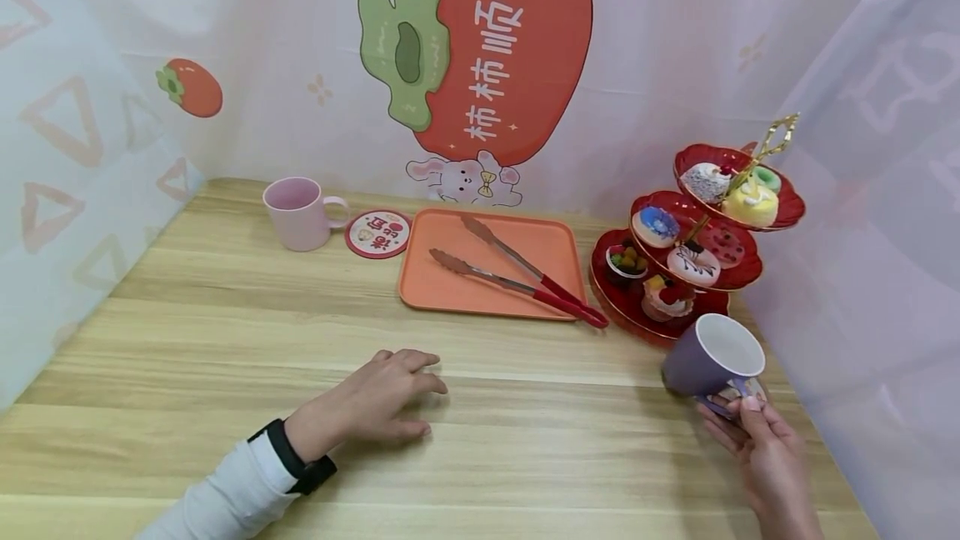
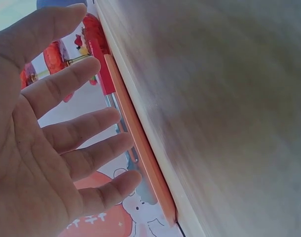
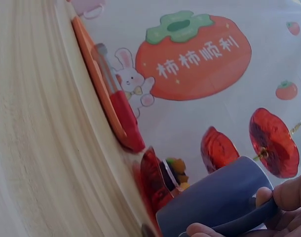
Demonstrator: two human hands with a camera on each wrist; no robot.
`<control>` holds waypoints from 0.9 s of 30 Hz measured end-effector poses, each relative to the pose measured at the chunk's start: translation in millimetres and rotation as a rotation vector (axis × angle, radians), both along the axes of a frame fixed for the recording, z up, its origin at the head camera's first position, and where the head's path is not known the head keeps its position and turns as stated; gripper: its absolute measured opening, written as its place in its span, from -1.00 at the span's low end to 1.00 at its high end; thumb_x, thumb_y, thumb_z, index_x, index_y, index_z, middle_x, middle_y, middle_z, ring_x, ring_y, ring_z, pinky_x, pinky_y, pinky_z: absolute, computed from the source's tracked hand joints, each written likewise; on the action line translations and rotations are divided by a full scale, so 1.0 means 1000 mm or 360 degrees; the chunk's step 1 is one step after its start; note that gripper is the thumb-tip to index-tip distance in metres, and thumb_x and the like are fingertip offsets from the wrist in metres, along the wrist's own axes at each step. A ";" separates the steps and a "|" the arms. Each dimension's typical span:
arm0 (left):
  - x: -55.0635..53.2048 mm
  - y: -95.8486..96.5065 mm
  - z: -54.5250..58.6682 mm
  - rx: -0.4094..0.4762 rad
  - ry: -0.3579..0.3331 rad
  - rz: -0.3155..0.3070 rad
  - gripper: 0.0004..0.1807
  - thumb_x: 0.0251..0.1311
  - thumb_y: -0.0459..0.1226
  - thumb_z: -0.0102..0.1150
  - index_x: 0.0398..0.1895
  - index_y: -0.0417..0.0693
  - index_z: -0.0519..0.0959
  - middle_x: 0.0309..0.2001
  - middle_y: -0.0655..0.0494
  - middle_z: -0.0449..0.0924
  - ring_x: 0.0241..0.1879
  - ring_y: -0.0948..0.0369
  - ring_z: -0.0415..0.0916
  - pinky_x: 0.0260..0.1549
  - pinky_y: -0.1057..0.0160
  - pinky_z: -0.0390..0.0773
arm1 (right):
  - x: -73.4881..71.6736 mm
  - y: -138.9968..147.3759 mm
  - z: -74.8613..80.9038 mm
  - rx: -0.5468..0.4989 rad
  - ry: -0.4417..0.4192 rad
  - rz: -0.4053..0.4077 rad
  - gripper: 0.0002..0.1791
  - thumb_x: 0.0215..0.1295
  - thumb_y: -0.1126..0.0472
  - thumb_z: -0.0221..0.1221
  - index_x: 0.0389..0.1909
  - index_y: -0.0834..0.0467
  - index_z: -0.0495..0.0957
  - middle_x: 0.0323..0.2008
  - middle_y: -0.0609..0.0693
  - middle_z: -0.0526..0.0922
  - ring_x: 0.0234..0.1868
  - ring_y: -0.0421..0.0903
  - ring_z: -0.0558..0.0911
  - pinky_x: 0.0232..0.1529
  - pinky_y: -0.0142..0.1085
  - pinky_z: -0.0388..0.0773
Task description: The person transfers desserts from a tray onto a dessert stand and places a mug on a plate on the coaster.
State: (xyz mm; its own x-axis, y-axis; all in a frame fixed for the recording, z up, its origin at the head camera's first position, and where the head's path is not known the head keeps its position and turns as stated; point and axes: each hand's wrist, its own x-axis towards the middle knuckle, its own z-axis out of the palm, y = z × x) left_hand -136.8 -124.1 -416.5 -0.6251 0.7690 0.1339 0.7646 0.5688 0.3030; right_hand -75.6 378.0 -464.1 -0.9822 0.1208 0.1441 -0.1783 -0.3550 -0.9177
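My right hand [image 1: 772,448] pinches the handle of a purple mug [image 1: 692,362] at the right of the table, its white inside facing up. In the right wrist view the mug [image 3: 214,195] looks grey-blue, with thumb and fingers at its handle. A small patterned piece [image 1: 752,390] shows behind the handle, mostly hidden by the hand. My left hand [image 1: 378,398], palm down with fingers spread, is over the front middle of the table and holds nothing. In the left wrist view its fingers [image 2: 94,143] are apart and slightly bent.
An orange tray [image 1: 427,290] bears red-handled metal tongs [image 1: 498,280]. Left of it are a round coaster [image 1: 378,234] and a pink mug [image 1: 296,219]. A three-tier red stand [image 1: 622,298] with toy-like cakes and donuts stands just behind the purple mug. Printed curtains [image 1: 285,123] enclose the table.
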 end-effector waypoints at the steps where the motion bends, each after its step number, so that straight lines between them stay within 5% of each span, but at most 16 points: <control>1: 0.000 0.000 0.000 -0.0002 -0.0002 -0.0001 -0.60 -0.06 -0.04 0.35 -0.11 0.08 0.60 0.10 -0.13 0.43 0.10 -0.01 0.35 -0.16 -0.06 0.46 | 0.001 0.002 -0.001 0.0014 -0.0008 -0.0020 -0.73 0.45 0.22 -0.12 -0.28 0.31 0.46 -0.18 0.17 0.64 -0.14 0.09 0.63 -0.15 -0.13 0.59; 13: 0.000 -0.001 0.006 -0.0017 -0.0032 0.0016 -0.59 -0.07 -0.02 0.36 -0.12 0.08 0.61 0.11 -0.14 0.42 0.12 -0.02 0.34 -0.11 -0.10 0.42 | 0.006 0.025 0.010 -0.0090 -0.0095 -0.0117 -0.72 0.45 0.23 -0.15 -0.27 0.31 0.48 -0.25 0.14 0.62 -0.17 0.08 0.64 -0.17 -0.15 0.60; 18: -0.001 -0.001 0.007 -0.0040 -0.0063 0.0026 -0.59 -0.06 -0.01 0.36 -0.12 0.09 0.61 0.12 -0.13 0.42 0.13 -0.01 0.33 -0.09 -0.09 0.41 | 0.010 0.012 0.028 -0.0092 -0.0163 -0.0219 -0.73 0.41 0.24 -0.09 -0.33 0.33 0.48 -0.32 0.13 0.61 -0.23 0.06 0.66 -0.21 -0.18 0.62; 23: -0.002 -0.001 0.008 -0.0060 -0.0060 0.0029 -0.59 -0.06 -0.01 0.35 -0.11 0.08 0.61 0.12 -0.13 0.41 0.13 -0.02 0.32 -0.08 -0.09 0.41 | 0.015 -0.006 0.048 -0.0228 -0.0140 -0.0166 -0.74 0.40 0.26 -0.07 -0.37 0.36 0.48 -0.36 0.14 0.59 -0.26 0.06 0.67 -0.23 -0.20 0.63; 27: -0.003 -0.003 0.010 -0.0057 -0.0044 0.0040 -0.60 -0.07 -0.03 0.37 -0.12 0.07 0.62 0.11 -0.16 0.42 0.11 -0.03 0.34 -0.12 -0.11 0.43 | 0.015 -0.006 0.049 -0.0211 -0.0169 -0.0181 -0.73 0.41 0.26 -0.09 -0.38 0.35 0.48 -0.37 0.13 0.59 -0.27 0.05 0.67 -0.25 -0.21 0.64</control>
State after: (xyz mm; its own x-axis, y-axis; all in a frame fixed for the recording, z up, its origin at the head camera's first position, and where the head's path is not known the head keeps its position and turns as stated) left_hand -139.8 -126.9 -406.7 -0.6472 0.7571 0.0890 0.7417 0.5985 0.3029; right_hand -60.3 371.8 -414.6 -0.9700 0.2426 0.0161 -0.1289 -0.4573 -0.8799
